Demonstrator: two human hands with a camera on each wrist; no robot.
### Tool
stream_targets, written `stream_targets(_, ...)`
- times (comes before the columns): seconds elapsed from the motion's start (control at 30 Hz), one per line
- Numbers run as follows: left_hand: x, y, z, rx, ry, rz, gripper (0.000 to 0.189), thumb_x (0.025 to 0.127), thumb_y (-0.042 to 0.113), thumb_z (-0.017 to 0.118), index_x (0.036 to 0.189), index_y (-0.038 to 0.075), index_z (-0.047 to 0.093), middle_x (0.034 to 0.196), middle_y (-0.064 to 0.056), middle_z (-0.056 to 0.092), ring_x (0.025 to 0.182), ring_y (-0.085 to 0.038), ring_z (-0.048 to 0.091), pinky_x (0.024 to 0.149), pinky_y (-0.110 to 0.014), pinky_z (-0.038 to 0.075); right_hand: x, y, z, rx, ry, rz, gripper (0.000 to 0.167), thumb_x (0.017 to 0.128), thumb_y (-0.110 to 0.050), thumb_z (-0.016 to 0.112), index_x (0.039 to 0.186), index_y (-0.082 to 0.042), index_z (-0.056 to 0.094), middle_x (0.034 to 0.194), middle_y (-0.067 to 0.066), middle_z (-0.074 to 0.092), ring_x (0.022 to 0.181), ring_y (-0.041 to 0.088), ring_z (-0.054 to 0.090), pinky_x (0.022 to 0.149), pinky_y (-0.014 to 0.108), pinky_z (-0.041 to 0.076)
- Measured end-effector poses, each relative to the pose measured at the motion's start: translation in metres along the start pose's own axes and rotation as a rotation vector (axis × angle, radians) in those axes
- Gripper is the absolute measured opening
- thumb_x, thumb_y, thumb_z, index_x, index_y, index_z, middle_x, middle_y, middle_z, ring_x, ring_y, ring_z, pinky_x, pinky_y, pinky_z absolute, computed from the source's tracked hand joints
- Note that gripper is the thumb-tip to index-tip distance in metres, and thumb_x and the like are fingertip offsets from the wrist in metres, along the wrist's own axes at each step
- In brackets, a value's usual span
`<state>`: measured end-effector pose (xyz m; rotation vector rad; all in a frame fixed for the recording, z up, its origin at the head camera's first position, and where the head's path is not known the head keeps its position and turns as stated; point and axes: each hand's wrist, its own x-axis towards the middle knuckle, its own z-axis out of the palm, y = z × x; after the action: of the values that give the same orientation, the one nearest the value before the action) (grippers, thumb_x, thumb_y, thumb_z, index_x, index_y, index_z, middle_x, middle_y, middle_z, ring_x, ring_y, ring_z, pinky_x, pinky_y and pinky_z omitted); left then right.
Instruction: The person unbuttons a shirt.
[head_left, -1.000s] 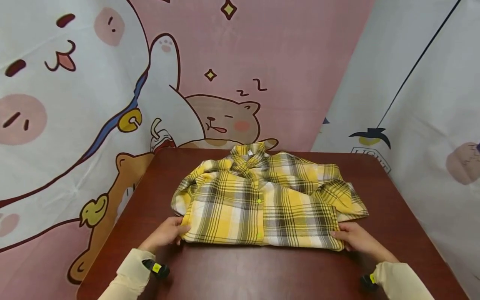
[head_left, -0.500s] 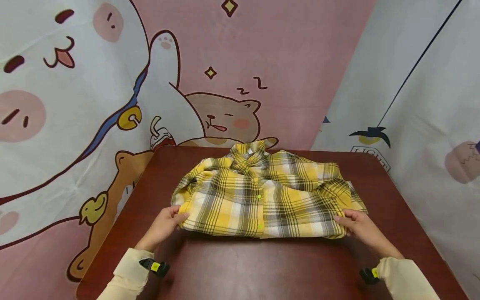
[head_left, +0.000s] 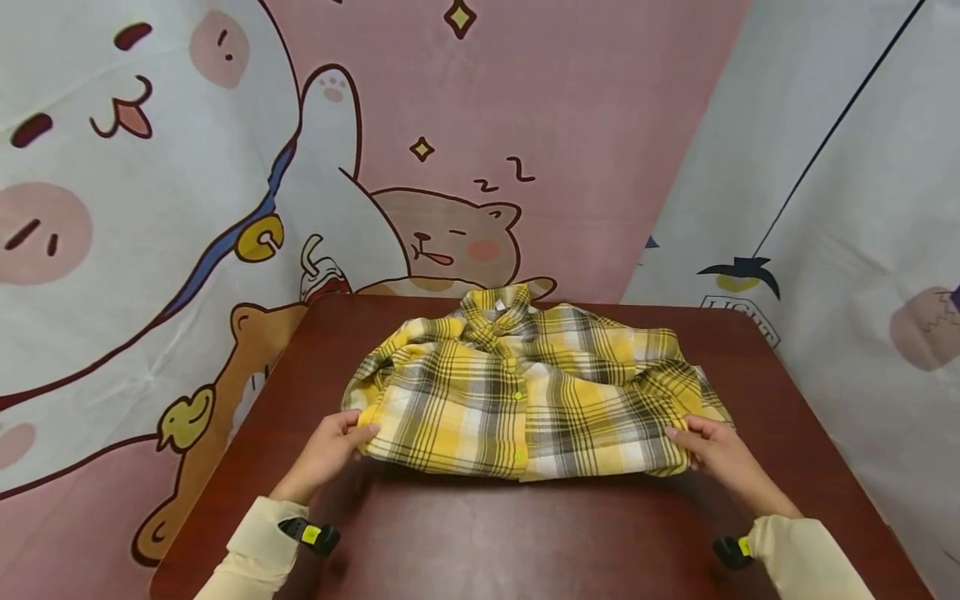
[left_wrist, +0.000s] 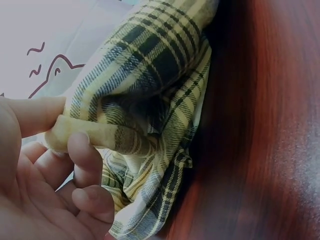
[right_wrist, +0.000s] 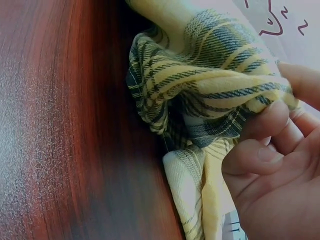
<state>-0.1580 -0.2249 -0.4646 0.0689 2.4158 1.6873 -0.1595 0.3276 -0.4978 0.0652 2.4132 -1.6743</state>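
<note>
A yellow, white and grey plaid shirt (head_left: pixel 480 400) lies front up on the table, its collar (head_left: pixel 498 312) toward the far edge and its lower part folded under. At the near left corner my left hand (head_left: pixel 330 450) pinches the fabric between thumb and fingers. My right hand (head_left: pixel 716 458) pinches the near right corner in the same way. Both wrist views show the shirt's near edge raised off the table, with loose folds beneath the left fingers (left_wrist: pixel 86 155) and the right fingers (right_wrist: pixel 270 122). The sleeves lie bent at the sides.
The dark red-brown wooden table (head_left: pixel 480 542) extends in front of the shirt and to both sides. Behind it hangs a cartoon-printed cloth backdrop (head_left: pixel 585 150), close to the far table edge. Black wrist straps (head_left: pixel 311 535) sit over the cream sleeves.
Both hands, pinching the corners, have moved slightly up and away from me, lifting the shirt's near edge from the table. Over the last half second they have hardly moved.
</note>
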Motion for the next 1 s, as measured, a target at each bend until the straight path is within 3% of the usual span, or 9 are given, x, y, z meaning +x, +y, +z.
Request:
stream_targets(0.23, -0.001, 0.004, 0.001, -0.006, 0.013, 0.012, 0.014, 0.096, 0.004, 0.06, 0.091, -0.009, 0.062, 0.067, -0.009, 0.052, 0.06, -0.022, 0.051, 0.054, -0.026, 0.046, 0.005, 0.0, -0.003, -0.016, -0.015, -0.039, 0.043, 0.098, -0.031, 0.06, 0.074, -0.006, 0.034, 0.06, -0.003, 0.032, 0.049, 0.012, 0.037, 0.044, 0.031, 0.034)
stream_targets(0.43, 0.006, -0.009, -0.004, -0.041, 0.031, 0.006, 0.016, 0.096, 0.007, 0.061, 0.092, -0.008, 0.062, 0.068, -0.008, 0.055, 0.058, -0.021, 0.051, 0.053, -0.028, 0.046, 0.007, -0.006, -0.004, -0.031, 0.005, -0.056, 0.042, 0.098, -0.032, 0.06, 0.074, -0.007, 0.036, 0.06, -0.003, 0.033, 0.049, 0.013, 0.039, 0.046, 0.032, 0.037)
stream_targets(0.67, 0.014, -0.027, -0.012, -0.157, 0.068, 0.037, 0.023, 0.098, 0.012, 0.059, 0.098, -0.011, 0.058, 0.069, -0.005, 0.056, 0.056, -0.015, 0.049, 0.05, -0.027, 0.045, 0.005, -0.014, -0.011, 0.118, 0.017, -0.111, 0.032, 0.101, -0.026, 0.056, 0.081, -0.002, 0.05, 0.062, -0.005, 0.041, 0.048, 0.013, 0.039, 0.046, 0.04, 0.031)
stream_targets(0.77, 0.016, -0.034, -0.01, -0.105, 0.039, 0.025, 0.023, 0.098, 0.014, 0.059, 0.097, -0.009, 0.059, 0.065, -0.003, 0.053, 0.051, -0.013, 0.047, 0.047, -0.027, 0.042, 0.007, -0.006, -0.01, 0.061, -0.009, -0.079, 0.033, 0.101, -0.026, 0.056, 0.079, -0.002, 0.048, 0.058, -0.005, 0.039, 0.045, 0.01, 0.035, 0.043, 0.038, 0.03)
stream_targets(0.9, 0.014, -0.045, -0.006, 0.025, -0.064, -0.013, 0.024, 0.099, 0.018, 0.059, 0.096, -0.006, 0.063, 0.061, 0.0, 0.051, 0.046, -0.012, 0.044, 0.044, -0.027, 0.04, 0.008, 0.008, -0.006, -0.099, -0.153, 0.006, 0.037, 0.101, -0.027, 0.056, 0.073, -0.006, 0.042, 0.054, -0.006, 0.035, 0.044, 0.007, 0.031, 0.043, 0.03, 0.035)
stream_targets(1.0, 0.011, -0.046, -0.009, -0.006, -0.091, -0.02, 0.026, 0.099, 0.02, 0.058, 0.099, -0.006, 0.063, 0.062, -0.001, 0.05, 0.047, -0.012, 0.042, 0.043, -0.027, 0.037, 0.004, 0.009, -0.008, -0.068, -0.176, 0.018, 0.038, 0.101, -0.025, 0.055, 0.073, -0.004, 0.041, 0.055, -0.006, 0.033, 0.044, 0.008, 0.03, 0.041, 0.03, 0.033)
